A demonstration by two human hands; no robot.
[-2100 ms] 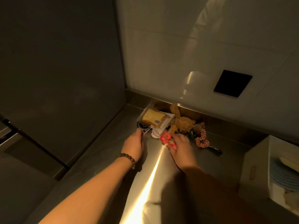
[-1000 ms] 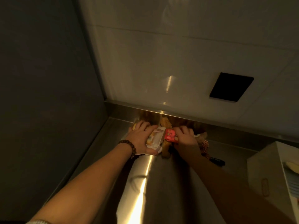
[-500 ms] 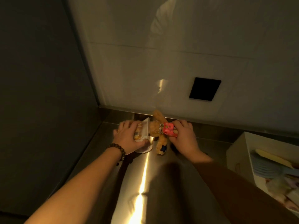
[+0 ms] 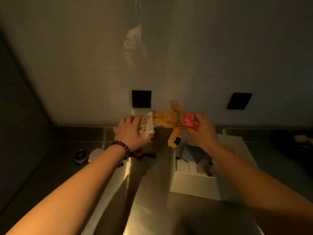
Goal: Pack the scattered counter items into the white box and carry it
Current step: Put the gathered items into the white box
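While the right hand (image 4: 201, 131) pinches a red packet (image 4: 190, 122) and what looks like one end of the plush toy (image 4: 171, 122), the left hand (image 4: 130, 133) curls round a clear snack pack (image 4: 147, 124), thumb underneath; whether it also grips the toy's other end, cannot tell. Toy hangs between the hands, above the counter (image 4: 152, 209), one leg dangling over the near-left corner of the box (image 4: 193, 185). Box sits right of centre, open, already holding a blue item and other pieces too dim to identify. Progress estimate: partway. Three items in hand, not yet dropped in. On the counter to the left remain a round tin (image 4: 81, 155), a pale pad (image 4: 95, 154) and a dark object (image 4: 149, 154) partly hidden by the wrist. Carrying not begun. Room: clear air above the box opening; wall (image 4: 186, 56) close behind, dark panel hard on the left.
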